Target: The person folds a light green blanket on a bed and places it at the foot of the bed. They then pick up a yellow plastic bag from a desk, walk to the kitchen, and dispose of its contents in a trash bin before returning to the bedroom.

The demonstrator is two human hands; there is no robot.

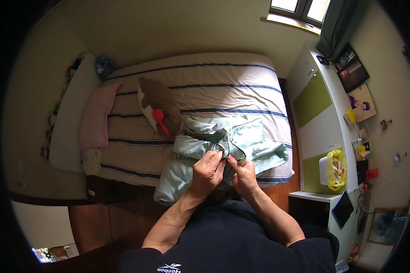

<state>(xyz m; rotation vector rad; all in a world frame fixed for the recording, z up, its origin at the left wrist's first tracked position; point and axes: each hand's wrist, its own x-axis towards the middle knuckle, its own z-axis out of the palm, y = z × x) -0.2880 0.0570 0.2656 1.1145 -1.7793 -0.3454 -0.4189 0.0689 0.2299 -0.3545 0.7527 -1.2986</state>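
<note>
A pale mint-green pajama shirt (249,133) with dark piping along its collar and front edges lies spread over the near side of the bed, one sleeve hanging past the edge. My left hand (207,171) is closed on the front edge of the shirt, fingers pinched together. Close beside it, my right hand (244,174) pinches the opposite front edge between thumb and fingers. Whether a button sits between the fingertips is too small to tell.
The striped bed (218,91) also holds a brown and white plush cushion (172,104), a red round-headed object with a handle (158,115) and a pink pillow (98,113). At the right stand a white and green cabinet (316,113), a yellow-lined bin (336,170) and a dark tablet (343,210).
</note>
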